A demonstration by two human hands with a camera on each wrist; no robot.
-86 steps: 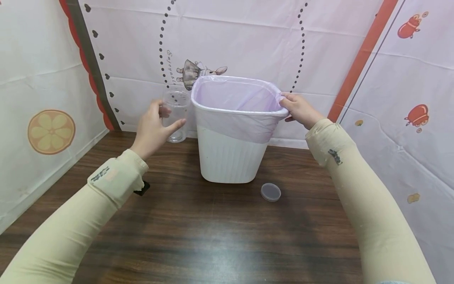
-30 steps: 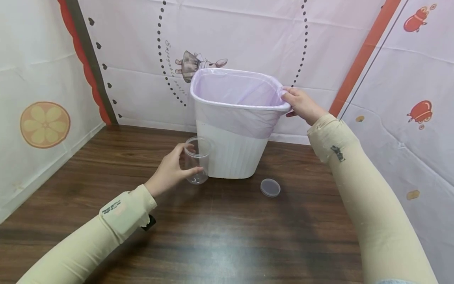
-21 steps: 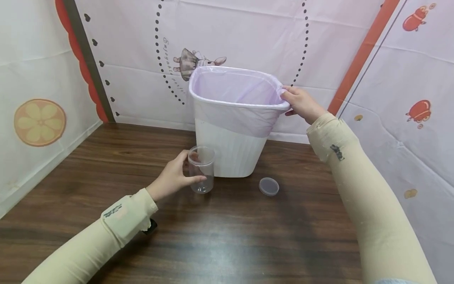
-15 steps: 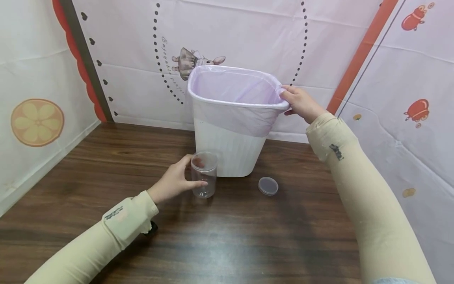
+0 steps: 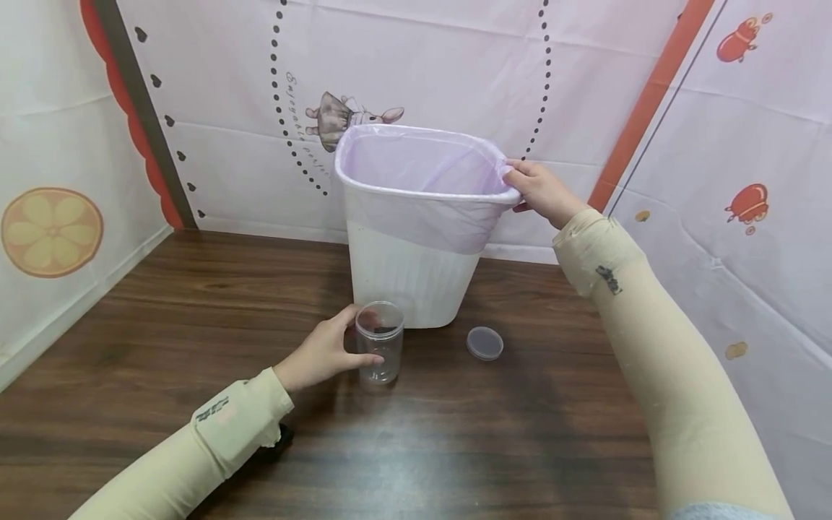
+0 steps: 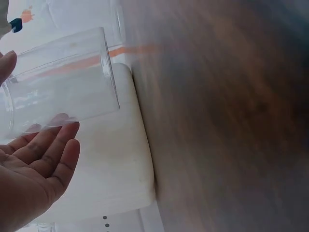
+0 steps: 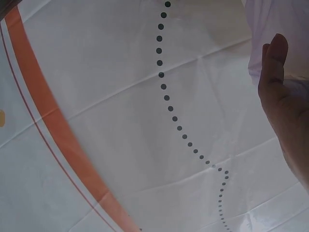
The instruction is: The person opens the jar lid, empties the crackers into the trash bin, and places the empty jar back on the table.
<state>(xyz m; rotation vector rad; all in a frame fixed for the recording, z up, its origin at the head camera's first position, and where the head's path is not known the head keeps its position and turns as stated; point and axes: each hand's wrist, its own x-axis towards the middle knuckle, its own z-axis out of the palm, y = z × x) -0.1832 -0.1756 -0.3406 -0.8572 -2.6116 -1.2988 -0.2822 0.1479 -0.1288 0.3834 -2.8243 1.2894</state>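
My left hand [image 5: 330, 352] holds a clear plastic jar [image 5: 388, 350], thumb on the near side and fingers around the far side. The jar is upright and uncapped, close over the table in front of the bin's lower left corner. In the left wrist view, the fingers [image 6: 58, 154] lie along the jar's [image 6: 63, 82] wall. My right hand [image 5: 542, 191] grips the right rim of a white trash bin [image 5: 406, 274] lined with a thin purple bag [image 5: 416, 162]. In the right wrist view only part of that hand [image 7: 282, 101] shows, beside the purple bag [image 7: 258, 38].
A round clear lid [image 5: 484, 343] lies on the dark wooden table [image 5: 364, 462], right of the jar and in front of the bin. Printed white cloth [image 5: 442, 58] hangs behind and on both sides.
My left hand has brought the jar from beside the bin's upper left side down and toward me, to the front of the bin. The right hand stays on the bin's rim.
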